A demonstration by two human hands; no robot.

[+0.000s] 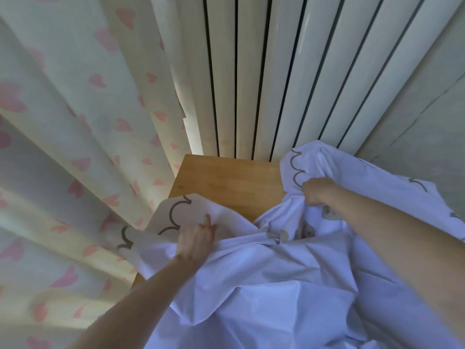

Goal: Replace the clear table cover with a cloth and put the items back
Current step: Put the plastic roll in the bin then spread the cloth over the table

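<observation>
A white cloth (264,285) with a grey scalloped border lies bunched over the near and right parts of a small wooden table (226,182). The far left part of the tabletop is bare wood. My left hand (196,239) grips the cloth near its left scalloped edge, which hangs off the table's left side. My right hand (318,191) is closed on a raised fold of the cloth at the table's far right. No clear cover or other items are visible.
A cream curtain with pink hearts (75,147) hangs close along the table's left side. A white ribbed radiator (264,84) stands right behind the table. A pale wall (427,122) is at the right.
</observation>
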